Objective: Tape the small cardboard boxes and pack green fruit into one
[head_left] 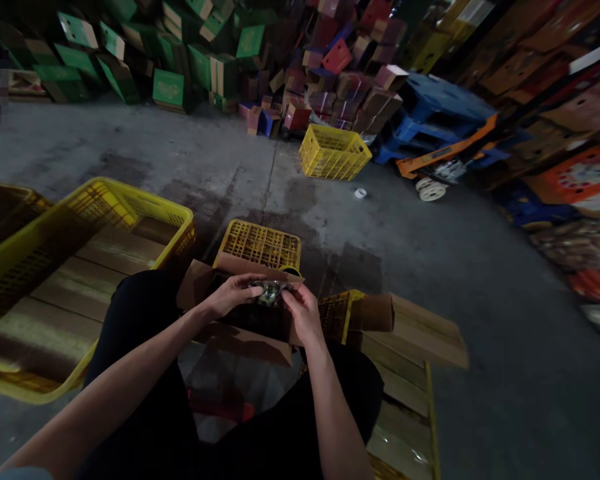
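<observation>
Just the head view to go on, so: looking down at a small clear packet (269, 293), held up over an open carton (260, 347) between the knees (147, 293). Pinched at one end by the left hand (233, 295) and at the other by the right hand (305, 313), with a fingertip grip on both sides rather than a full wrap. Probably something greenish inside, but hard to swear to in this dim light.

On to possible trouble: might slip out, given slick-looking film and such a small hold. Would likely land in the carton if dropped straight down, or past the flaps (195, 283) if flicked sideways. Could also split from pulling the two ends apart too hard. Worth minding those flaps too, spread close under the hands and easy to snag with a careless swing. Pretty cramped spot overall: yellow basket (260, 243) just behind, big yellow crate (153, 203) to the left, brown cardboard (427, 330) by the right knee.
</observation>
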`<state>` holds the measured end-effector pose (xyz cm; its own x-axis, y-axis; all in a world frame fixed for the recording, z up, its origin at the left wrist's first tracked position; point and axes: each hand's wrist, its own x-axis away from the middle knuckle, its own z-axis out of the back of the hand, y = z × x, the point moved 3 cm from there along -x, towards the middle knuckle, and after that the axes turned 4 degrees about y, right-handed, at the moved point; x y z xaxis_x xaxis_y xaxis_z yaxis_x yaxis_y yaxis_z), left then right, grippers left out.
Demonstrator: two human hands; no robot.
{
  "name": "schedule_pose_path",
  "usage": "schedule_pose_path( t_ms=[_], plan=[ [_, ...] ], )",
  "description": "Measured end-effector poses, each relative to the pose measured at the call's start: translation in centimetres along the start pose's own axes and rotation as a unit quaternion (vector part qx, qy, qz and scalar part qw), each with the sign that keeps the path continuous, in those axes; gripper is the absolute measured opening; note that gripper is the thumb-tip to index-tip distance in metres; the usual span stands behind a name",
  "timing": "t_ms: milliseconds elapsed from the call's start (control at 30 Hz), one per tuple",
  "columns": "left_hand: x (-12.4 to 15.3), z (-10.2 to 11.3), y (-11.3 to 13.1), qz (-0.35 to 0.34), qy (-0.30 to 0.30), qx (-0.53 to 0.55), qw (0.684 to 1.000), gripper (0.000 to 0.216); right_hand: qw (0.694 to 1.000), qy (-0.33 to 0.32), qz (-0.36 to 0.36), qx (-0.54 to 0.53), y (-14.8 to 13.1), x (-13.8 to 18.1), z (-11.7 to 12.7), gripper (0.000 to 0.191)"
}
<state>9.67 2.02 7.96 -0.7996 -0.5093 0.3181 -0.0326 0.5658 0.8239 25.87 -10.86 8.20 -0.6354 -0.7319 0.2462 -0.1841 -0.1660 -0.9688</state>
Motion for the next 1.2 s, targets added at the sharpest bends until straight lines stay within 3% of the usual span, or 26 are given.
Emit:
schedule_pose_path(
  t_ms=[433,600,733,967,1200],
  plan=[
    [0.2,0.2,1.1,-0.07,0.085,-0.117,0.987,0.047,1.0,0.009,0.009,0.012,-0.4,0.2,0.0,0.032],
    [0.1,0.1,1.5,-0.103,0.104,-0.161,0.976,0.043,1.0,-0.024,-0.009,-0.018,-0.2,0.3,-0.6,0.037],
    [0.1,0.1,1.4,-0.115,0.094,-0.177,0.973,0.041,0.999,-0.037,-0.014,-0.01,-0.4,0.4,-0.8,0.039],
    [0.2,0.1,0.7,-0.061,0.049,-0.127,0.989,0.051,1.0,0.0,-0.002,-0.008,-0.6,0.2,-0.3,0.032],
    [0.2,0.0,0.8,-0.055,0.055,-0.12,0.99,0.056,1.0,-0.006,0.004,0.016,-0.6,0.1,-0.2,0.031]
  ],
)
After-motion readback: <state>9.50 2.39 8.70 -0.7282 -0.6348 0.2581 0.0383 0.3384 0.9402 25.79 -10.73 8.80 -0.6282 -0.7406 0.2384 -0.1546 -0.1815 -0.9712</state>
